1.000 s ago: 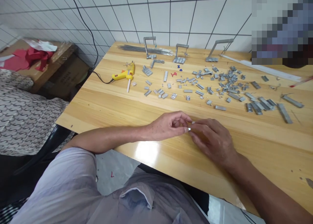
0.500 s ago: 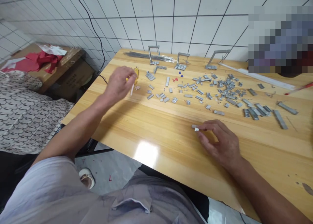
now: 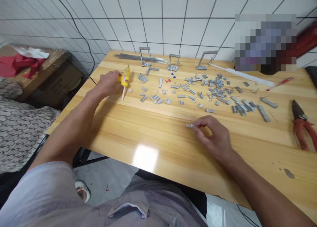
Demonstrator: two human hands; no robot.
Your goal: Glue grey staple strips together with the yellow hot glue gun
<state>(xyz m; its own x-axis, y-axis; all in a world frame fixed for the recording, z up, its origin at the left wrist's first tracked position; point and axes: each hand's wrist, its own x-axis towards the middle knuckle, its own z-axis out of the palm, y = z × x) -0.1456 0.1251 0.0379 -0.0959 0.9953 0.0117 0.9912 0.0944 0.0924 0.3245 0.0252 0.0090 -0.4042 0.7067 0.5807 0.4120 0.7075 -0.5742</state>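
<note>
At the left of the table, my left hand (image 3: 108, 84) has its fingers closed on the handle of a yellow hot glue gun (image 3: 126, 75). A white glue stick (image 3: 123, 93) pokes out of the gun's back end towards me. Nearer the table's middle, my right hand (image 3: 216, 136) pinches a small flat grey strip piece (image 3: 189, 125) between thumb and forefinger, low over the wood. Beyond it lies a scatter of short grey metallic-looking pieces (image 3: 218, 85). Three small frames made from such strips, one of them a bent grey frame (image 3: 173, 61), stand along the back.
Thin rods (image 3: 138, 57) lie by the tiled wall. At the right are red-handled pliers (image 3: 300, 124), a red pen (image 3: 279, 84) and a long white strip (image 3: 247, 76). Small red (image 3: 168, 81) and blue bits lie mid-table. A black cable (image 3: 81, 35) runs down the left wall.
My left hand has shifted from over the glue gun to its handle, uncovering the yellow body. My right hand still pinches the grey piece. The view has turned rightwards, bringing in the pliers.
</note>
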